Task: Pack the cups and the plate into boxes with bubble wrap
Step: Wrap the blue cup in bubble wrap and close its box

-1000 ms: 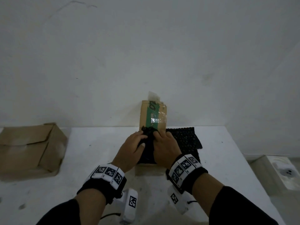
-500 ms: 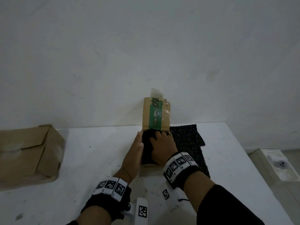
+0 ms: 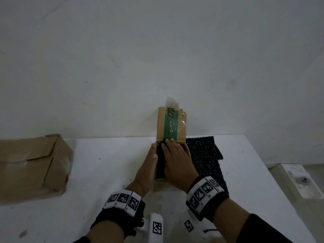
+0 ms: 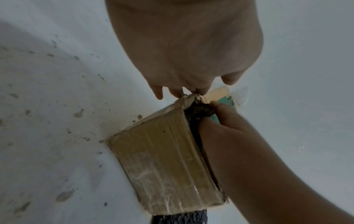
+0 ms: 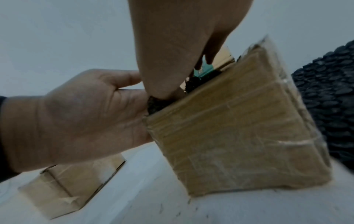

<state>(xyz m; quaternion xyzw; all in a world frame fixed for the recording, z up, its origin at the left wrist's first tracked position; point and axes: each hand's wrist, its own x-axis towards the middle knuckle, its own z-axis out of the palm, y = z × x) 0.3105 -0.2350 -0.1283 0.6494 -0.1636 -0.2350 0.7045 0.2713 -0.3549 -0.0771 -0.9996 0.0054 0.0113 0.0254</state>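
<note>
Cardboard, left edge of the white table (image 3: 108,174): larger brown box (image 3: 33,165), flaps folded over, lying well apart from the hands. It also shows low in the right wrist view (image 5: 72,188).

Centre: small box (image 3: 172,125) with a green printed band, rear flap standing upright against the wall (image 3: 157,50), clear tape over its sides. Left hand (image 3: 146,170) lies flat along the box's left side, fingers (image 4: 159,94) straight and together, tips at the far corner by the flap. Black bubble-wrapped bundle (image 3: 160,163) sits in the box opening, between the two hands; what is wrapped inside cannot be told.

Right hand (image 3: 177,162) lies on top of the bundle, fingers (image 3: 169,142) extended and close together, pressing down, tips at the base of the flap. Right wrist view shows the thumb side pushed into the wrap at the box edge.

Right of the box: loose sheet of black bubble wrap (image 3: 205,158) flat on the table, touching the box's right side, partly under the right wrist.

Far right, off the table: white object on the floor (image 3: 301,179), blurred.
</note>
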